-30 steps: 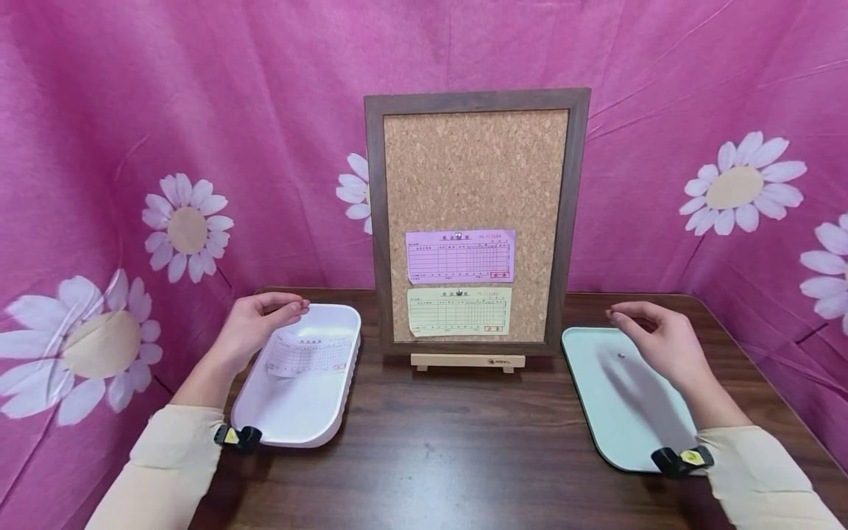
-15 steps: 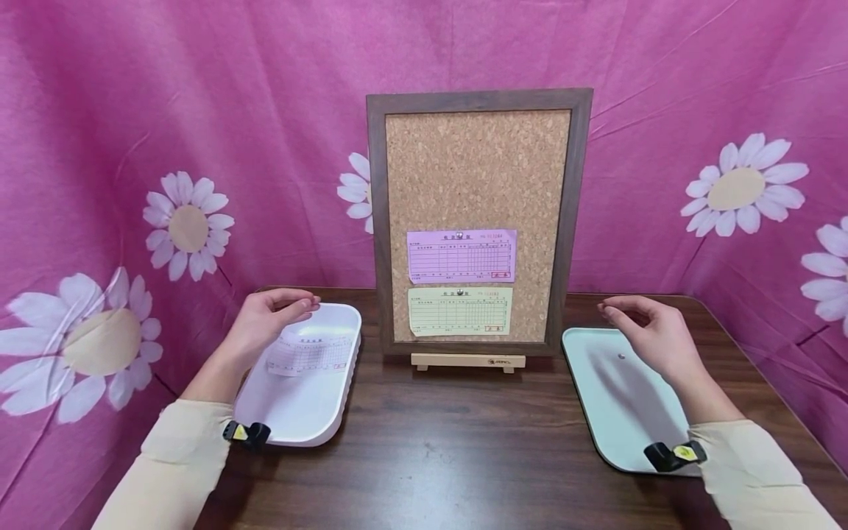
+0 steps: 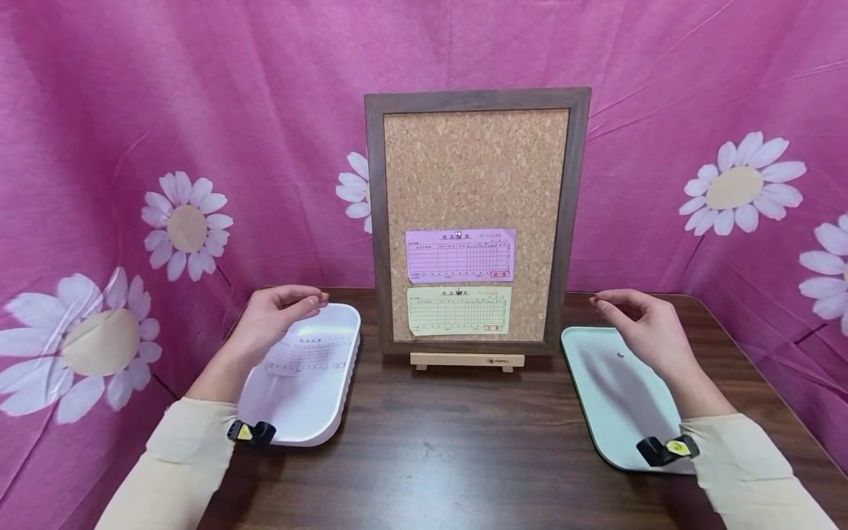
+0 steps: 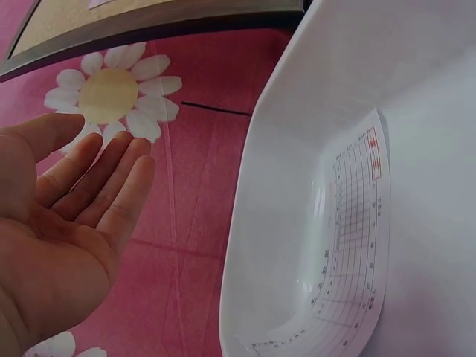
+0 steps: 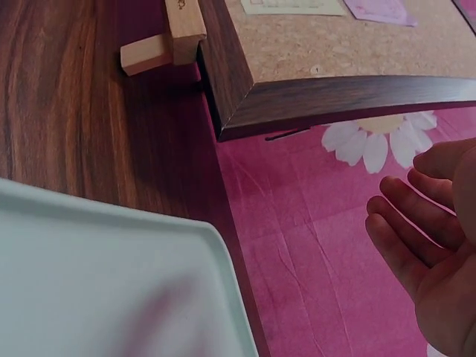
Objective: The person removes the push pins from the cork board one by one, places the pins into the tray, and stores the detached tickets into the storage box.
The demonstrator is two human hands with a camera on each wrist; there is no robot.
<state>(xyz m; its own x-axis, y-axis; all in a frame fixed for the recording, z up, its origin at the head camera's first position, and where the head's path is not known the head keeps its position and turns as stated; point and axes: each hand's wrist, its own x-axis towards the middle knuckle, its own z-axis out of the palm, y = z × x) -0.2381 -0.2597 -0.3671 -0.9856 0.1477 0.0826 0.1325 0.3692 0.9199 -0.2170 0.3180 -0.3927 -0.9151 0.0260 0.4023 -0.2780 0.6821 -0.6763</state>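
My left hand (image 3: pixel 271 320) hovers over the back left of a white tray (image 3: pixel 311 416), its fingers loosely bent and holding nothing. In that tray lies a pale printed receipt slip (image 3: pixel 308 357), curving up the tray's side in the left wrist view. Above the back of a mint-green tray (image 3: pixel 612 434) is my right hand (image 3: pixel 642 327), also with relaxed fingers and nothing in them. A small silvery pushpin (image 3: pixel 620 355) lies in the green tray. Between the hands, a framed cork board (image 3: pixel 473 173) bears a purple slip (image 3: pixel 460 259) above a pale green slip (image 3: pixel 459 315), each pinned near its top.
The cork board leans on a light wooden easel (image 3: pixel 467 361) on a dark wood-grain table (image 3: pixel 457 456). Behind hangs a pink cloth (image 3: pixel 298 96) with large white daisies, also closing in both sides. A black camera sits on each wrist.
My left hand has drifted a little right and my right hand a little left, both slightly inward and up. The slips, trays and board are as before.
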